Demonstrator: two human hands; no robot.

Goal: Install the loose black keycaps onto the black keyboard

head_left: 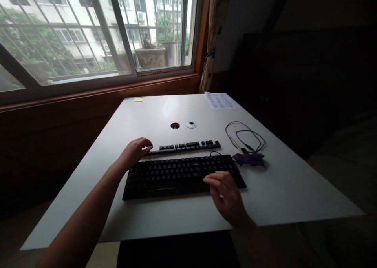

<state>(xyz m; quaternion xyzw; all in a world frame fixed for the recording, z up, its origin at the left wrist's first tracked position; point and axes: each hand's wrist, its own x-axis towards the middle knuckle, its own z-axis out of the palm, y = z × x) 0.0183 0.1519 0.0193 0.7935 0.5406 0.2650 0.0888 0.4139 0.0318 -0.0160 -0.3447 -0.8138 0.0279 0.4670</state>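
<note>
Head view: left hand [138, 148] pinches a small dark piece [150, 145] between thumb and finger, at left end of loose keycaps [193, 144]. Keycaps lie in rows just behind black keyboard [173, 172] on white worktop [147, 119]. Right hand [225, 193] over keyboard's right part, fingertips bunched; can't tell if grip holds anything. Purple cloth [250, 159] by keyboard's back right corner.

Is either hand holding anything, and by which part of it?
The left hand has a dark keycap-like piece at its fingertips; the grip itself cannot be made out. The right hand, over the keyboard, shows nothing clearly held.
</note>
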